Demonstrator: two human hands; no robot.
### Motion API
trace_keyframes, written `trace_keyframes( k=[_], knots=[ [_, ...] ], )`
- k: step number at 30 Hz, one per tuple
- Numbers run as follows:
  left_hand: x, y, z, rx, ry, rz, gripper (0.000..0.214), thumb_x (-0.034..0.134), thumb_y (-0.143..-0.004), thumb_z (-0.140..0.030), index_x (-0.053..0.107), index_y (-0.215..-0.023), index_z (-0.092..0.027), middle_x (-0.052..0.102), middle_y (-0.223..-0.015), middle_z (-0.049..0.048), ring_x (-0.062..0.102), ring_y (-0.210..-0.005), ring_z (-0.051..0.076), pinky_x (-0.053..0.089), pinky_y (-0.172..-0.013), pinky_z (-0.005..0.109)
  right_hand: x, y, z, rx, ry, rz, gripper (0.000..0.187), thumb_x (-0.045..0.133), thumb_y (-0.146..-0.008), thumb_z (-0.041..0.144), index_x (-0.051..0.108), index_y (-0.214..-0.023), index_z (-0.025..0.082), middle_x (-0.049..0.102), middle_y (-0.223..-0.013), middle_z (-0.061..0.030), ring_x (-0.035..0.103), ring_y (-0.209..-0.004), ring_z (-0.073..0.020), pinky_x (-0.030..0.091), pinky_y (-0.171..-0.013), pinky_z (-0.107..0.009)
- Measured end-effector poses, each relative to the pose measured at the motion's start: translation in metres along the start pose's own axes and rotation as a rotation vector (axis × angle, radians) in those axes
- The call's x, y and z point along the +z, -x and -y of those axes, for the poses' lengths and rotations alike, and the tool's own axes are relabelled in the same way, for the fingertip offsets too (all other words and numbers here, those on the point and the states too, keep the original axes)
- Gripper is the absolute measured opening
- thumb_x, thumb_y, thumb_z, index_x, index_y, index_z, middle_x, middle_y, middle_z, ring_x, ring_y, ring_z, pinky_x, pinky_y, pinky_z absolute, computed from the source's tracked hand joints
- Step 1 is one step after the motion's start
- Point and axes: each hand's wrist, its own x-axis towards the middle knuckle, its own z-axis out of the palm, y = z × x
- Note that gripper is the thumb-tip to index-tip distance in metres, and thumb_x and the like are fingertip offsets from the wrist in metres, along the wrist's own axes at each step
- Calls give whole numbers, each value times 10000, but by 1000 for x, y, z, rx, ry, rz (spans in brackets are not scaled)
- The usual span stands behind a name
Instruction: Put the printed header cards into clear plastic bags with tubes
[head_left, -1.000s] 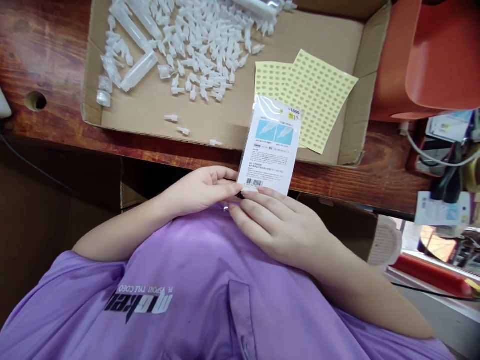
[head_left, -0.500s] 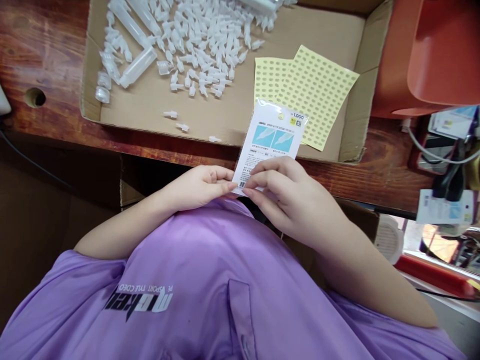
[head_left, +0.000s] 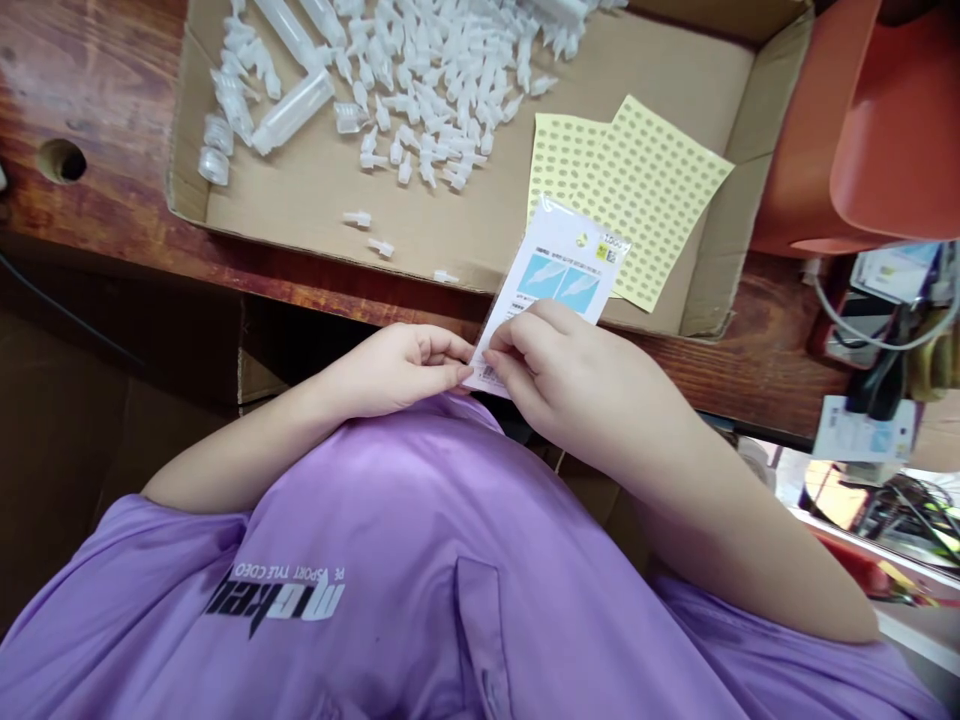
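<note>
My left hand [head_left: 409,368] grips the lower left corner of a flat packet [head_left: 541,245] between thumb and fingers. The packet is white, in clear plastic, with two blue pictures, small print and a price at the top. Over its lower part is my right hand [head_left: 559,365], thumb and fingertips pinched together close to the printed face. Whatever is in that pinch is hidden. Behind the packet, two yellow sticker sheets [head_left: 660,200] with rows of small oval labels overlap in a cardboard tray [head_left: 277,225].
Many small white nozzle tips [head_left: 442,90] are heaped in the tray, beside clear plastic bottles [head_left: 294,110] and clear caps [head_left: 215,165]. An orange-red bin [head_left: 795,190] stands to the right on the wooden table [head_left: 97,220]. Another packet [head_left: 862,430] hangs at the table's right end.
My right hand has moved slightly up and left over the packet, covering more of its print. My left hand keeps its hold. The view has shifted a little.
</note>
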Motion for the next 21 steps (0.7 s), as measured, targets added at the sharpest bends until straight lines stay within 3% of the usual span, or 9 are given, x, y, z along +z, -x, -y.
trace_keyframes(
  k=[16, 21],
  knots=[
    [-3, 1, 0, -9, 22, 28, 185, 627, -805, -266, 717, -920, -151, 727, -843, 29, 666, -805, 129, 495, -848, 288, 3, -3, 3, -17, 60, -12, 203, 414, -906, 209, 576, -791, 164, 553, -743, -61, 504, -618, -163, 335, -529, -273],
    [0, 1, 0, -5, 38, -12, 232, 719, -722, -311, 692, -868, -133, 720, -845, 38, 662, -814, 149, 497, -825, 299, 5, -2, 2, -6, 33, -31, 182, 440, -901, 215, 564, -774, 171, 545, -734, -51, 506, -616, -160, 344, -533, -273]
  ],
)
